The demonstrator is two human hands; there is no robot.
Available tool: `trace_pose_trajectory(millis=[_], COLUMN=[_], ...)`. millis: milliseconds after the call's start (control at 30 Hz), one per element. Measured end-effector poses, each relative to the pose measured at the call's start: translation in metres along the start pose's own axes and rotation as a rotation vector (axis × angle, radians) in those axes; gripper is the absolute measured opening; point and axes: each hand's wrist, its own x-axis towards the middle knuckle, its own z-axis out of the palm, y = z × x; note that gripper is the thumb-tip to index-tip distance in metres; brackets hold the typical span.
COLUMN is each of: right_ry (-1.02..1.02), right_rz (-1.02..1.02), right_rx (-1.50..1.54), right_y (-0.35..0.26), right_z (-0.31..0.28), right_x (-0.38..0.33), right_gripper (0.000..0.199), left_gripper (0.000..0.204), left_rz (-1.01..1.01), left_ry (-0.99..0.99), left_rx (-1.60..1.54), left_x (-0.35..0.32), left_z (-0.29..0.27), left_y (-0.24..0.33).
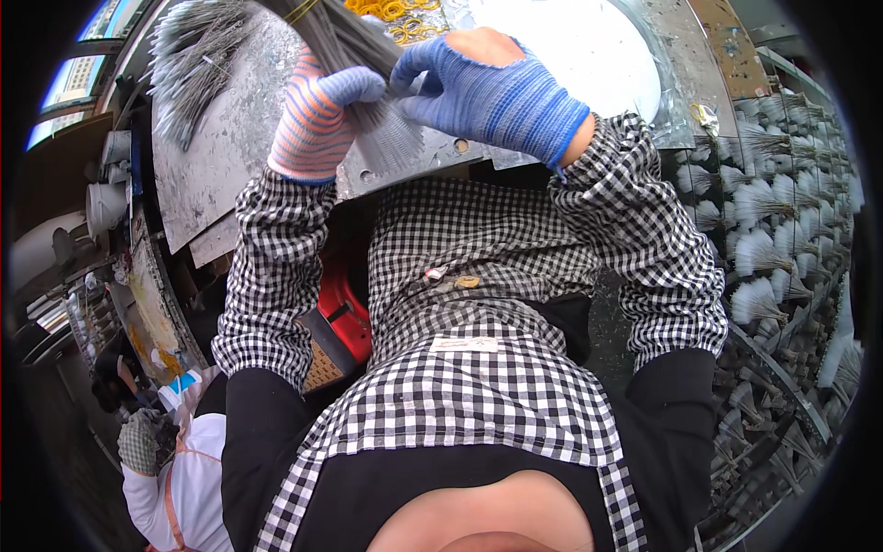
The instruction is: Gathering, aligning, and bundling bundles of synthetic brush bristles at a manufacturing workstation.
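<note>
Grey bundle of thin strands (336,35) slants through the top centre of the frame, its upper end cut off by the picture's edge and its lower end fanning out paler near the front of the table. A yellow band (301,10) crosses it near the top. The left hand (317,120), in a pink-and-grey striped glove, is closed around the bundle with its thumb laid across the strands; the right hand (497,92), in a blue glove that leaves some skin bare on its back, has its fingers curled at the bundle's right side (whether they pinch any strands, I cannot tell, since the glove hides the contact). Both gloves cover the middle of the bundle. A pile of loose grey strands (198,55) lies at the upper left of the frame on the worn table (244,129), and yellow rings (405,11) are scattered at the top, just behind the hands. At the upper right, a white surface (589,51) is partly covered by the right hand. Pale fan-shaped tufts (763,202) crowd the right side, while a person in white (189,478) shows at lower left.
</note>
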Motion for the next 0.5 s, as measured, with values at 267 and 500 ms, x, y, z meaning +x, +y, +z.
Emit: trace_pose_trajectory(millis=[267,500], right_ry=[0.168,0.256], right_rz=[0.117,0.167], right_rx=[0.218,0.081], right_y=[0.045,0.079], right_z=[-0.019,-0.056], right_x=[-0.028,-0.050], right_gripper=[0.027,0.028], left_gripper=[0.059,0.050], left_rz=[0.084,0.580], left_ry=[-0.155,-0.461], left_rx=[-0.063,0.242], left_x=[0.042,0.106], left_z=[0.057,0.119], left_y=[-0.005,-0.019])
